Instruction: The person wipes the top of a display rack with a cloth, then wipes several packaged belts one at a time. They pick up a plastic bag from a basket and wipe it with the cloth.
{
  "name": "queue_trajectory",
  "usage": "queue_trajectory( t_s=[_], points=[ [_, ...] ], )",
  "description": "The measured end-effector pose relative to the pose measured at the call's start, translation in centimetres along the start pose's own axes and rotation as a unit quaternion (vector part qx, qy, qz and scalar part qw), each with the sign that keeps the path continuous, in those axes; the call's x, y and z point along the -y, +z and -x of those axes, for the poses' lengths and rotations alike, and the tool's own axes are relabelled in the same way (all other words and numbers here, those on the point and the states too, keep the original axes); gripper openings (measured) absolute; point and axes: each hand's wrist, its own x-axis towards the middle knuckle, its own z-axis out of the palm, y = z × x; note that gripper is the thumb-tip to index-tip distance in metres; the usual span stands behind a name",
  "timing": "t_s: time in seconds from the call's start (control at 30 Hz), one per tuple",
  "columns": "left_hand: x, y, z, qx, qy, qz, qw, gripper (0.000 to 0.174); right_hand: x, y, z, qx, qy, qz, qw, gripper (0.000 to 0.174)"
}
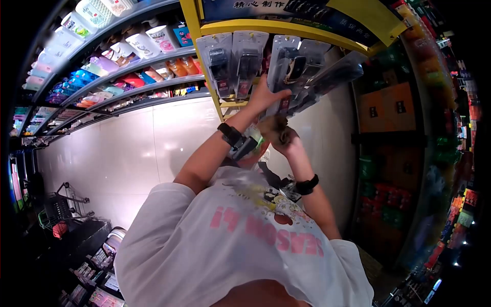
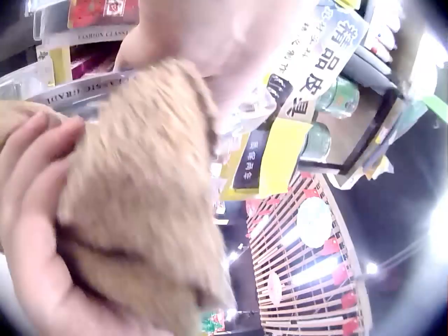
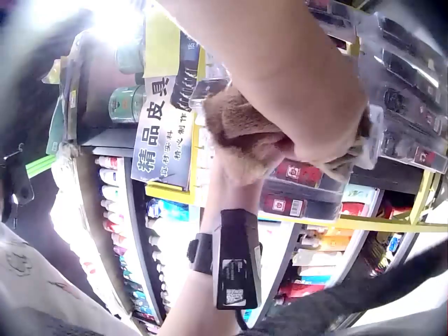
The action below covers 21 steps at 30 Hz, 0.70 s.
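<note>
A brown fluffy cloth [image 1: 275, 129] is gripped by my right hand [image 1: 289, 145]; in the left wrist view my right hand's curled fingers [image 2: 42, 203] hold the folded cloth [image 2: 147, 168]. My left hand [image 1: 262, 98] is raised against the hanging clear packages [image 1: 295, 66] holding dark items, its thumb pointing right across a package's lower part. Its other fingertips are hidden. In the right wrist view, the cloth [image 3: 241, 129] bunches under my right hand [image 3: 318, 126] and covers my left hand, beside packages with red labels [image 3: 297, 203].
A yellow rack frame [image 1: 202, 61] carries the packages under a blue sign. Shelves of bottles [image 1: 140, 46] curve along the left. Cardboard boxes [image 1: 388, 110] stand on the right-hand shelving. A shopping cart [image 1: 59, 207] is at the lower left on the pale floor.
</note>
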Motion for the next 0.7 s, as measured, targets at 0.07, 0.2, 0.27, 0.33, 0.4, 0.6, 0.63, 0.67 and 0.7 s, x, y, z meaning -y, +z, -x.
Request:
queue_trajectory(
  t_s=[0.07,0.2,0.27,0.33,0.4,0.6,0.63,0.67,0.7],
  points=[
    [0.1,-1.6,0.1,0.081,-0.084,0.008,0.993,0.062,0.5,0.4,0.9,0.016,-0.125,0.252,0.959,0.029],
    [0.9,-3.1,-0.1,0.132,-0.033,0.226,0.964,0.049,-2.7,9.9,4.8,-0.091,-0.409,0.467,0.779,0.036],
    [1.9,-2.9,-0.4,0.131,-0.008,0.205,0.97,0.048,-3.3,13.5,4.8,-0.086,-0.587,0.639,0.489,0.03],
    [2.6,-2.5,-0.8,0.127,0.011,0.197,0.972,0.048,-4.6,17.7,4.1,0.068,-0.627,0.682,0.371,0.03],
    [3.3,-2.3,-1.2,0.127,-0.015,0.199,0.972,0.047,-5.3,18.8,2.0,0.0,-0.623,0.763,0.174,0.029],
    [3.4,-1.8,-1.3,0.002,0.022,0.101,0.995,0.034,-4.6,15.9,-2.9,-0.091,-0.505,0.807,-0.292,0.024],
    [2.6,-1.8,-1.1,-0.017,0.027,0.1,0.994,0.03,-4.7,15.5,-3.0,-0.088,-0.523,0.799,-0.282,0.023],
    [3.4,-1.5,-1.4,-0.018,0.026,0.101,0.994,0.03,-4.6,15.1,-3.1,-0.087,-0.522,0.8,-0.282,0.023],
    [4.1,-1.4,-1.7,-0.011,0.028,0.112,0.993,0.029,-4.6,14.7,-3.1,-0.069,-0.514,0.803,-0.294,0.023]
  ],
)
